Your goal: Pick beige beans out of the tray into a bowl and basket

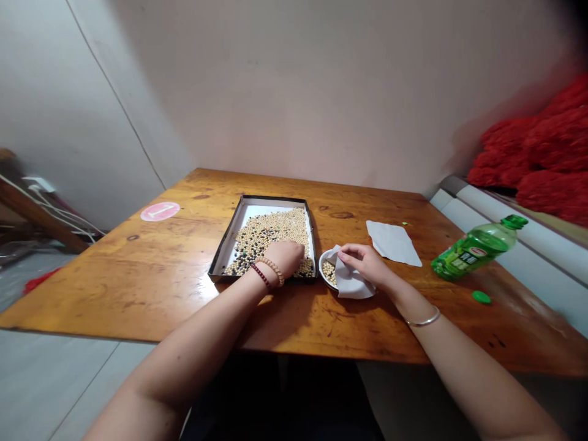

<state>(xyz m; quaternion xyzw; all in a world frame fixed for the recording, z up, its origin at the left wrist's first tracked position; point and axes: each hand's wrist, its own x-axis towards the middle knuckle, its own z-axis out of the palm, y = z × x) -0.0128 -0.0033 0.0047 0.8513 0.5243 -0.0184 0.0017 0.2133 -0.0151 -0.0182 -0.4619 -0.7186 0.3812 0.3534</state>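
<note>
Two bare hands work over a wooden table (pixel 138 288), seen from the head-worn view. The left hand (pixel 283 260) lies palm down, fingers drawn together, on mixed pale and dark beans (pixel 271 236) in a shallow dark-rimmed tray (pixel 257 199); whether it pinches any, I cannot tell. The right hand (pixel 365 264) closes narrowly on a folded white paper (pixel 351 285) beside the tray, partly over a small white bowl (pixel 321 274) of pale beans (pixel 329 271) (soybeans, by the look). Just beyond lies a white paper sheet (pixel 392 243); farther right, a green plastic bottle (pixel 475 248) lies near a round green cap (pixel 481 297).
</note>
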